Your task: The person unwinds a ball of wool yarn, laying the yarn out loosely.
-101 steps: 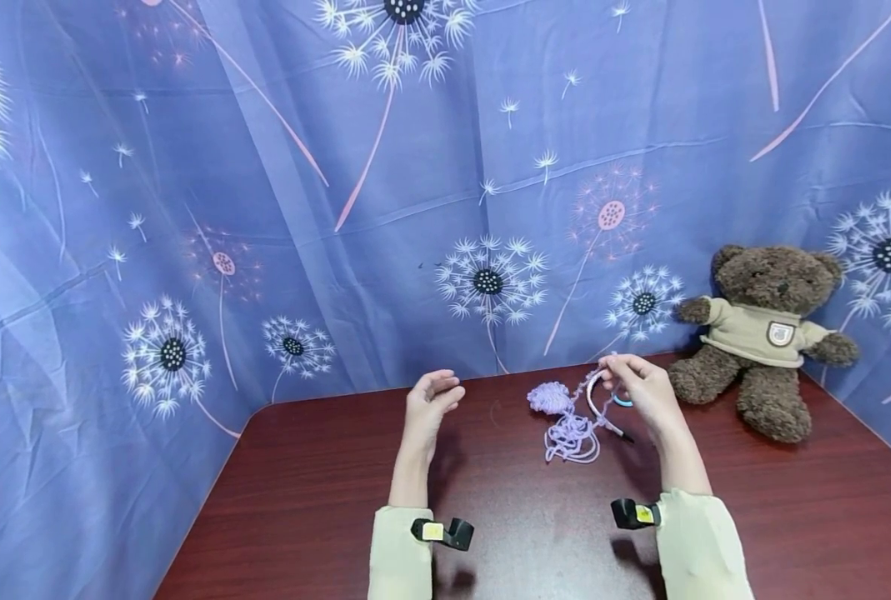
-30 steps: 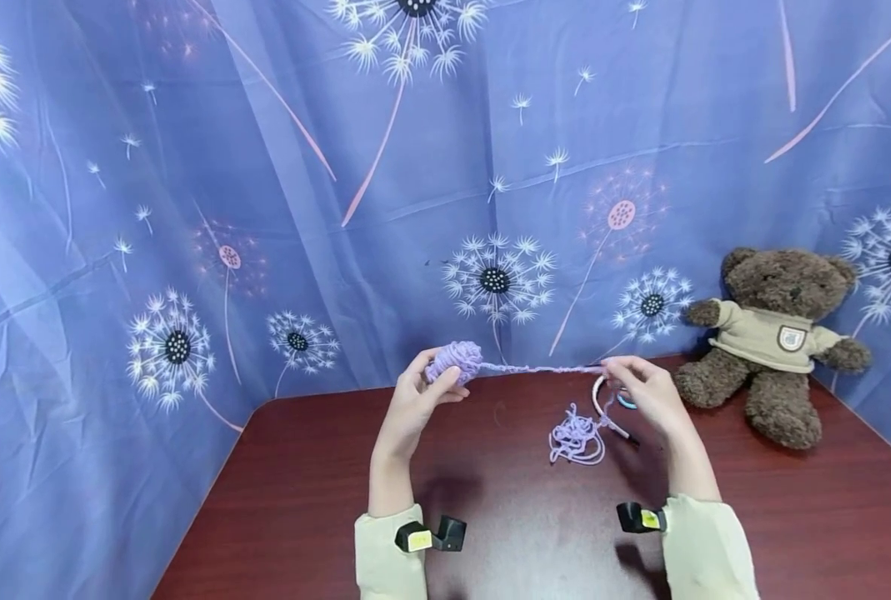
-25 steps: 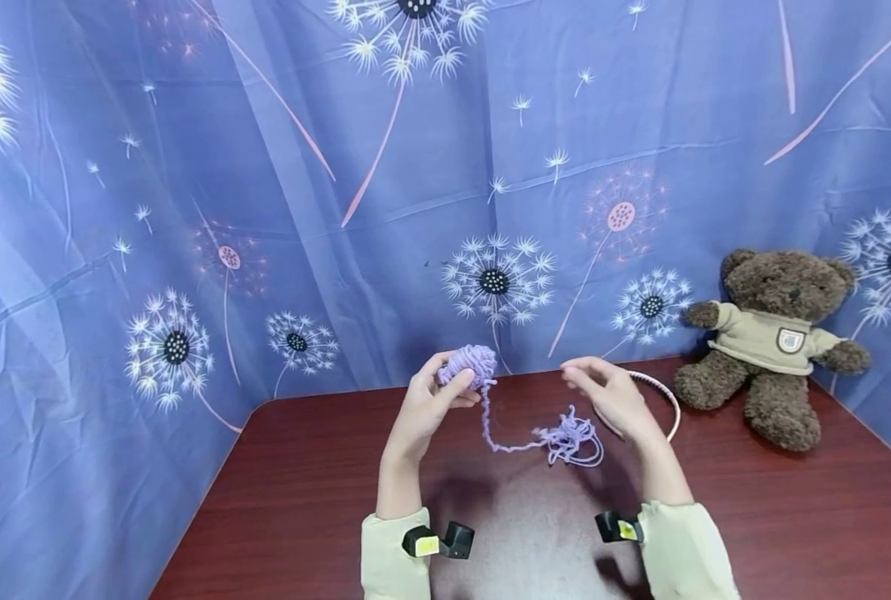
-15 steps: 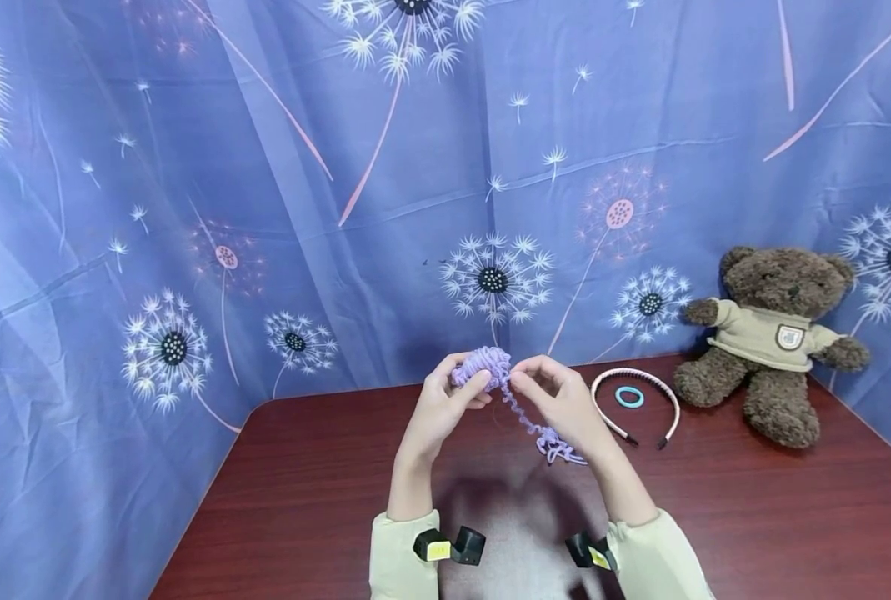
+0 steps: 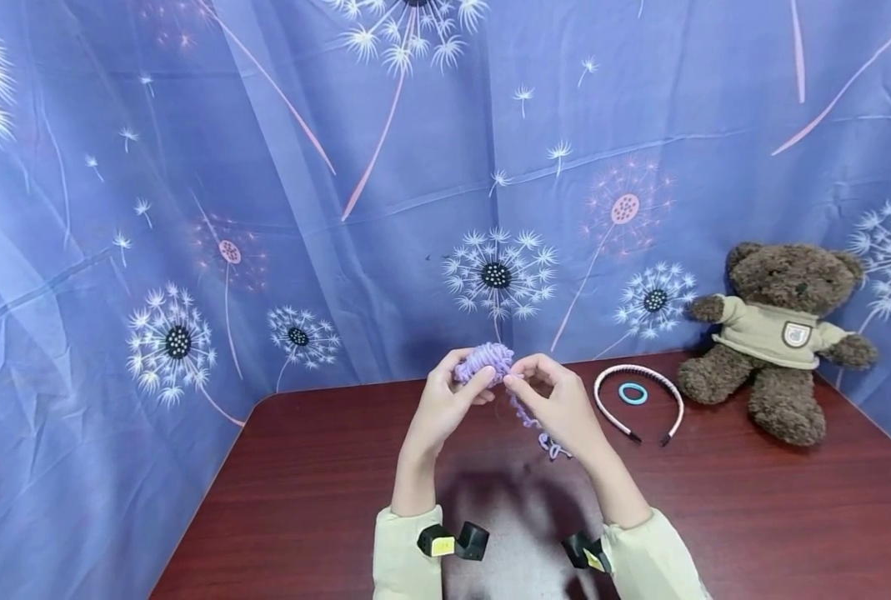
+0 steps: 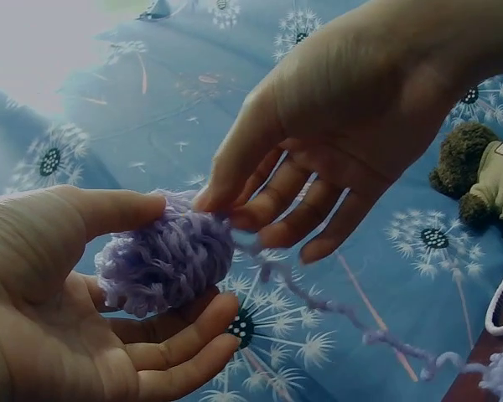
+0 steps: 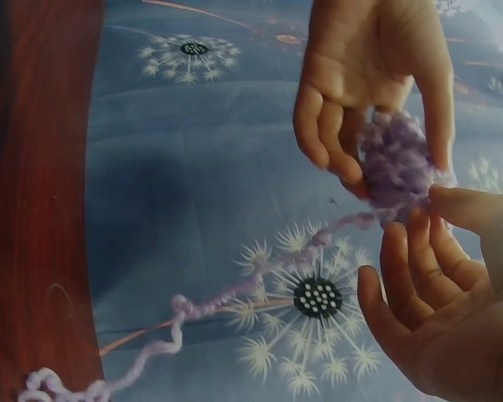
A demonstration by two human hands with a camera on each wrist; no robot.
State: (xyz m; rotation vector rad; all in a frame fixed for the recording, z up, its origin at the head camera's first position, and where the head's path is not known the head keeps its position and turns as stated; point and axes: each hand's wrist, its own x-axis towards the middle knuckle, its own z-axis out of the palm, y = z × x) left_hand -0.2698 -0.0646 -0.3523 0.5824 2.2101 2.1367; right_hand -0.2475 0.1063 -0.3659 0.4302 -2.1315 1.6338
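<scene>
A small ball of purple yarn (image 5: 486, 361) is held above the table's far edge. My left hand (image 5: 442, 403) grips it, thumb on the near side and fingers behind. At the ball's right side my right hand (image 5: 560, 406) pinches the yarn strand between thumb and index finger. In the left wrist view the wound ball (image 6: 169, 260) shows its strands, with the thumb on top. From the pinch a crinkled yarn tail (image 7: 222, 297) runs down to a loose tangle on the table; in the head view my right hand hides part of that tangle.
Right of my hands a pale headband (image 5: 676, 398) lies on the dark red table (image 5: 317, 500), with a light blue ring (image 5: 633, 393) inside its curve. A brown teddy bear (image 5: 775, 342) in a beige shirt sits against the blue dandelion curtain (image 5: 385, 275).
My left hand has taken hold of the yarn ball. The right hand let go of the stretched strand, came left, uncovering the headband and ring, and pinches the yarn beside the ball.
</scene>
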